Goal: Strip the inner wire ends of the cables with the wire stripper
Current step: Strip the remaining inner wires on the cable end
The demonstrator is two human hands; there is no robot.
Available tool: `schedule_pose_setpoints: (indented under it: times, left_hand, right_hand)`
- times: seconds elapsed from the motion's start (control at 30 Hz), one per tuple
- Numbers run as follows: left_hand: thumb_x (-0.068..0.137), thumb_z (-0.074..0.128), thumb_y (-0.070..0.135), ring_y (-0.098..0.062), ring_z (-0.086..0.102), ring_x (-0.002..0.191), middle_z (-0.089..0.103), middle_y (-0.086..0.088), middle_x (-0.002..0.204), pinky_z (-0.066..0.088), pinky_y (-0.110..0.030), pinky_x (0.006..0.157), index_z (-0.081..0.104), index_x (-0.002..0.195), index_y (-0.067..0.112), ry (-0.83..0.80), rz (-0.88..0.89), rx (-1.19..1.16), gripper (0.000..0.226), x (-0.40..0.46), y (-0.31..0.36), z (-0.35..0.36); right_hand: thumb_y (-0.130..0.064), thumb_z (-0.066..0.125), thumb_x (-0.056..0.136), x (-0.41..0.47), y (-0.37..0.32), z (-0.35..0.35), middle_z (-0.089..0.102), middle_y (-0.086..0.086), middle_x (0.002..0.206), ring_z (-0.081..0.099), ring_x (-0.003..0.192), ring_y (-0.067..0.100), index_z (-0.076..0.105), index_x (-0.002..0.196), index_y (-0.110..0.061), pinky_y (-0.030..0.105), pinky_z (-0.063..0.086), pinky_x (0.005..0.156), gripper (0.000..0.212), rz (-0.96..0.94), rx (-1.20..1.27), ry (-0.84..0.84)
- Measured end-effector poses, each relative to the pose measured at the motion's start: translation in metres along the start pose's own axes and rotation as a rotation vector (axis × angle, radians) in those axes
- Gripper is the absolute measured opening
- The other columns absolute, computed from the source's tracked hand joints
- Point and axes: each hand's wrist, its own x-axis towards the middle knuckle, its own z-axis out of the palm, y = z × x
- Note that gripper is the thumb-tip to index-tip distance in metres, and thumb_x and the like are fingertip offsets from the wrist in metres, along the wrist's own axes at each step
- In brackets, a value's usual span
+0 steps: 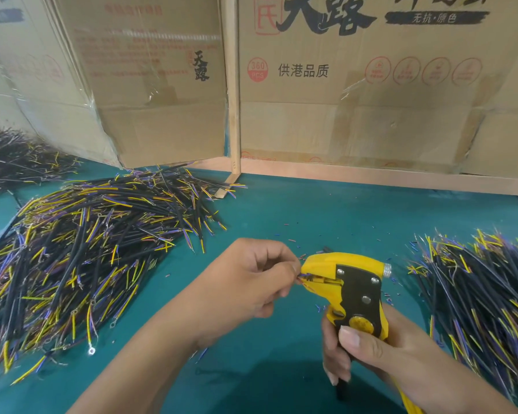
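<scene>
My right hand (368, 351) grips the handles of a yellow and black wire stripper (349, 282), whose jaws point left. My left hand (251, 279) pinches a short cable; its blue and yellow inner wire ends (305, 277) sit at the stripper's jaws, and the hand hides the rest of the cable. A large heap of black cables (81, 249) with yellow and blue inner wires lies to the left on the green table (311, 210). Another heap of such cables (485, 288) lies at the right.
Taped cardboard boxes (356, 85) behind a wooden frame (233, 115) wall off the back of the table. A further pile of cables (15, 159) lies at the far left. Small bits of stripped insulation (389, 297) are scattered around the stripper.
</scene>
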Motion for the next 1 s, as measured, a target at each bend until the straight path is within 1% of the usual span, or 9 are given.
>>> schedule_pose_setpoints:
  times: [0.13, 0.23, 0.3, 0.4, 0.47, 0.6, 0.73, 0.87, 1.0]
  left_hand:
    - [0.085, 0.054, 0.023, -0.014, 0.029, 0.054, 0.040, -0.004, 0.065, 0.032, -0.021, 0.046, 0.061, 0.073, 0.015, 0.024, 0.022, 0.030, 0.016, 0.001, -0.003, 0.003]
    - [0.087, 0.052, 0.025, -0.010, 0.030, 0.051, 0.039, 0.007, 0.058, 0.032, -0.019, 0.048, 0.058, 0.076, 0.016, 0.038, 0.045, 0.046, 0.015, 0.004, -0.008, 0.008]
    - [0.087, 0.052, 0.026, -0.009, 0.032, 0.049, 0.040, 0.011, 0.057, 0.032, -0.021, 0.049, 0.057, 0.076, 0.019, 0.058, 0.063, 0.050, 0.014, 0.006, -0.011, 0.009]
    - [0.089, 0.051, 0.028, -0.008, 0.033, 0.048, 0.040, 0.013, 0.058, 0.033, -0.020, 0.049, 0.057, 0.075, 0.025, 0.074, 0.085, 0.046, 0.015, 0.008, -0.014, 0.010]
    - [0.090, 0.051, 0.032, -0.008, 0.033, 0.048, 0.040, 0.011, 0.059, 0.032, -0.020, 0.049, 0.055, 0.077, 0.025, 0.083, 0.089, 0.043, 0.014, 0.009, -0.016, 0.011]
    - [0.091, 0.048, 0.040, -0.012, 0.034, 0.052, 0.039, 0.010, 0.064, 0.032, -0.029, 0.052, 0.050, 0.085, 0.024, 0.090, 0.102, 0.081, 0.017, 0.011, -0.023, 0.013]
    - [0.089, 0.046, 0.048, -0.015, 0.032, 0.056, 0.039, 0.011, 0.067, 0.030, -0.038, 0.054, 0.048, 0.087, 0.027, 0.062, 0.146, 0.113, 0.021, 0.011, -0.025, 0.013]
    - [0.081, 0.048, 0.048, -0.013, 0.032, 0.054, 0.042, 0.010, 0.065, 0.030, -0.036, 0.052, 0.049, 0.081, 0.033, 0.058, 0.160, 0.119, 0.016, 0.012, -0.024, 0.012]
    - [0.079, 0.048, 0.042, -0.012, 0.028, 0.054, 0.041, 0.008, 0.065, 0.026, -0.035, 0.050, 0.049, 0.082, 0.028, 0.054, 0.162, 0.100, 0.015, 0.013, -0.024, 0.011]
  right_hand:
    - [-0.048, 0.061, 0.096, 0.001, -0.003, 0.001, 0.057, 0.007, 0.075, 0.056, 0.073, 0.030, 0.059, 0.092, -0.009, 0.044, 0.048, 0.077, 0.040, 0.002, 0.040, 0.008]
    - [-0.047, 0.062, 0.095, 0.001, -0.004, 0.000, 0.057, 0.009, 0.073, 0.055, 0.071, 0.031, 0.056, 0.088, 0.000, 0.045, 0.048, 0.075, 0.048, 0.012, 0.060, 0.008]
    - [-0.046, 0.064, 0.094, 0.001, -0.005, 0.002, 0.054, 0.011, 0.071, 0.053, 0.068, 0.031, 0.055, 0.086, 0.001, 0.045, 0.048, 0.072, 0.049, 0.017, 0.104, 0.007]
    - [-0.044, 0.075, 0.086, 0.000, -0.005, 0.009, 0.046, 0.014, 0.066, 0.049, 0.061, 0.029, 0.057, 0.083, 0.002, 0.045, 0.047, 0.066, 0.049, 0.057, 0.297, 0.032]
    - [-0.045, 0.080, 0.079, 0.000, -0.005, 0.014, 0.040, 0.014, 0.063, 0.045, 0.056, 0.026, 0.057, 0.080, 0.001, 0.044, 0.046, 0.060, 0.052, 0.104, 0.411, 0.057]
    - [-0.048, 0.084, 0.073, 0.001, -0.009, 0.017, 0.036, 0.010, 0.061, 0.040, 0.051, 0.022, 0.055, 0.075, -0.003, 0.040, 0.044, 0.057, 0.054, 0.175, 0.524, 0.058]
    - [-0.047, 0.082, 0.076, 0.002, -0.010, 0.016, 0.036, 0.009, 0.061, 0.040, 0.051, 0.021, 0.056, 0.075, -0.003, 0.039, 0.043, 0.057, 0.051, 0.195, 0.615, 0.026]
    - [-0.045, 0.077, 0.083, 0.002, -0.009, 0.016, 0.038, 0.009, 0.062, 0.042, 0.052, 0.021, 0.057, 0.079, -0.004, 0.040, 0.044, 0.059, 0.046, 0.217, 0.685, -0.027]
    - [-0.044, 0.073, 0.086, 0.002, -0.007, 0.015, 0.038, 0.009, 0.063, 0.042, 0.053, 0.021, 0.056, 0.081, -0.003, 0.040, 0.044, 0.060, 0.045, 0.216, 0.696, -0.062]
